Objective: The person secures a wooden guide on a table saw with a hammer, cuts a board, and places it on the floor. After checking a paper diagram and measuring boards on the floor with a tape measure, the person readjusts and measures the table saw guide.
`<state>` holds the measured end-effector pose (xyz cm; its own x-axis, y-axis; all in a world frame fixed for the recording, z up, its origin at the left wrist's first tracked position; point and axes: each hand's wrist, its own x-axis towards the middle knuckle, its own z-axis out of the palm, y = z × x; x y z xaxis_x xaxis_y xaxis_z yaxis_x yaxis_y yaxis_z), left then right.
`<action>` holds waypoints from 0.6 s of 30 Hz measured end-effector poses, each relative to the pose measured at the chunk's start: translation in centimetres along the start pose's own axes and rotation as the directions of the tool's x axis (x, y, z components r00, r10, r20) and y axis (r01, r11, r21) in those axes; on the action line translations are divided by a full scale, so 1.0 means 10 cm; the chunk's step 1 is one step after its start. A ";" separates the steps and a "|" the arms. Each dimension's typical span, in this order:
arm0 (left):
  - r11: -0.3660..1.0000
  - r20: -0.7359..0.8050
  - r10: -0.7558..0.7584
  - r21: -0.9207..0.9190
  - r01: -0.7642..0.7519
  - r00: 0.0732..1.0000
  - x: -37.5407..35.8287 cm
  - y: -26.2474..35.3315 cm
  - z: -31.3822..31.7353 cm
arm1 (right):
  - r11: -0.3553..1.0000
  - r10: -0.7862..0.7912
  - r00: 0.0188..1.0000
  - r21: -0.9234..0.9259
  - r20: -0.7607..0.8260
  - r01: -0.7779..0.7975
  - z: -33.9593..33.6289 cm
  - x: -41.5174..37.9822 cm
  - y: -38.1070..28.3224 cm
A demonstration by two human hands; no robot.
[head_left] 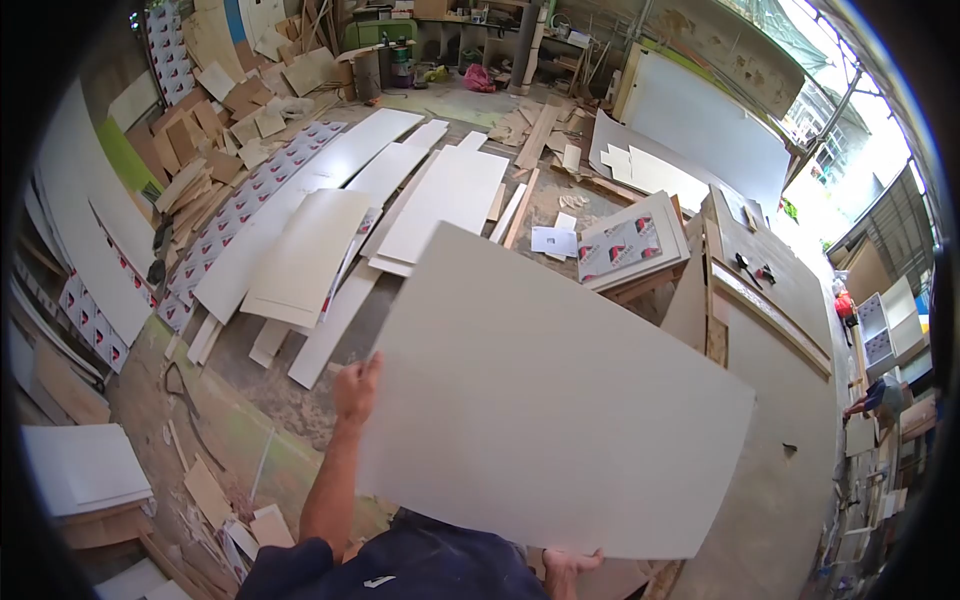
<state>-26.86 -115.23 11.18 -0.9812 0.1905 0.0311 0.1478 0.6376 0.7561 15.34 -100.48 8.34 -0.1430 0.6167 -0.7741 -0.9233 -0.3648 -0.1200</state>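
Observation:
A large white panel [560, 400] is held up in front of my body, tilted, and covers much of the middle of the view. My left hand [357, 388] grips its left edge, with the fingers partly hidden behind the board. Down at the bottom edge, my right hand [573, 560] is closed on the same panel, its thumb showing along the edge. Beyond the board, a white panel [445, 200] and a cream curved panel [308, 250] lie over other long boards on the floor.
To the right stands a workbench [775, 430] with tools [755, 270] on it. A stack of boards with a logo-printed sheet [622, 245] sits behind my panel. Offcuts [215, 120] are heaped at back left; more scraps [215, 495] lie near my feet. Another person [882, 398] is at far right.

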 end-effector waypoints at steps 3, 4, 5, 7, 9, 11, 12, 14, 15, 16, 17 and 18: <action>0.990 -0.060 -0.137 0.010 0.138 0.989 0.44 -0.57 -0.45 | 0.975 0.041 0.999 -0.220 0.024 -0.035 0.23 0.34 0.60; 0.986 -0.104 -0.167 -0.013 0.167 0.980 0.53 -0.75 -0.59 | 0.943 0.070 0.993 -0.331 0.100 -0.033 0.23 0.58 0.79; 0.981 -0.147 -0.196 -0.037 0.193 0.970 0.59 -0.93 -0.71 | 0.947 0.072 0.993 -0.319 0.095 -0.038 0.26 0.79 0.99; 0.965 -0.283 -0.202 -0.224 0.140 0.938 0.61 -1.22 -0.87 | 0.901 0.119 0.992 -0.425 0.052 -0.085 0.40 1.12 1.38; 0.950 -0.382 -0.291 -0.225 0.218 0.877 0.57 -1.43 -1.00 | 0.847 0.198 0.980 -0.506 0.013 -0.165 0.65 1.36 1.80; 0.886 -0.354 -0.462 -0.225 0.406 0.813 0.51 -1.62 -1.11 | 0.773 0.280 0.960 -0.587 -0.023 -0.240 0.82 1.69 2.24; 0.854 -0.374 -0.506 -0.347 0.388 0.778 0.49 -1.66 -1.07 | 0.713 0.251 0.966 -0.664 -0.059 -0.226 0.84 1.96 2.52; 0.813 -0.396 -0.549 -0.459 0.359 0.736 0.47 -1.77 -0.96 | 0.640 0.229 0.969 -0.735 -0.097 -0.225 1.01 2.22 2.96; 0.804 -0.425 -0.565 -0.477 0.355 0.707 0.48 -1.87 -0.90 | 0.533 0.251 0.955 -0.801 -0.157 -0.272 1.18 2.32 3.19; 0.799 -0.444 -0.574 -0.486 0.353 0.688 0.51 -2.02 -0.79 | 0.416 0.267 0.939 -0.854 -0.215 -0.313 1.32 2.41 3.39; 0.795 -0.462 -0.583 -0.496 0.350 0.668 0.53 -2.17 -0.69 | 0.406 0.273 0.936 -0.856 -0.221 -0.320 1.37 2.54 3.58; 0.721 -0.444 -0.625 -0.644 0.256 0.642 0.61 -2.35 -0.53 | 0.338 0.286 0.924 -0.876 -0.253 -0.345 1.43 2.80 3.81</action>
<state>-37.00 -132.98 -2.91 -0.7775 -0.6076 -0.1621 -0.2251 0.0281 0.9739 -28.97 -87.18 -9.05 -0.3057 0.2890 -0.9072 0.0494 -0.9467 -0.3183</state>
